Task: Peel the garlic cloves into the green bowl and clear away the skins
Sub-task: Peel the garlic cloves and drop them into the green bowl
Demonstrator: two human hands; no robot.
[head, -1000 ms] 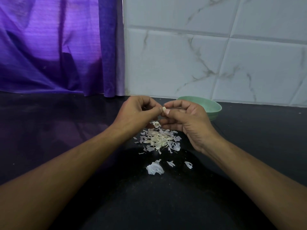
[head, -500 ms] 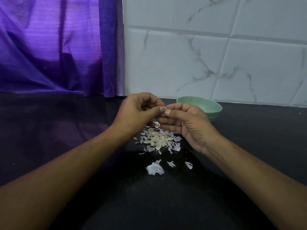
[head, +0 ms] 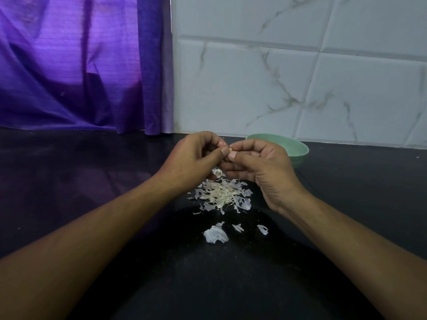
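1. Two bare forearms reach in over a black counter [head: 69, 185]. The left hand [head: 191, 158] and the right hand [head: 261, 165] meet knuckle to knuckle, with fingers curled inward and thumb tips almost touching.
2. Both hands pinch one garlic clove [head: 230, 149] between thumbs and forefingers. I see only a pale sliver of it, so I cannot tell its shape or how much skin it carries.
3. One green bowl [head: 298, 148] stands on the counter just behind the right hand, close to the wall. It is round, smooth and matte, with stepped ridges low on its outer side. The hand hides what lies in it.
4. Directly below the hands lies one heap of skins [head: 221, 192]. These are thin, papery shreds, white to cream, curled and ragged at the edges, and too tangled for me to count.
5. Nearer to me and apart from the heap, I count four stray flakes [head: 216, 234]. One is broad and fan-shaped with a tiny scrap just above it, and two smaller slivers lie to its right.
6. The counter is dark, glossy and finely speckled, and its left part shows a purple sheen.
7. Behind it, one purple curtain [head: 69, 65] of thin, finely ribbed cloth hangs in soft folds at left. Large glossy white tiles [head: 277, 77] with grey marble veins cover the wall at right.
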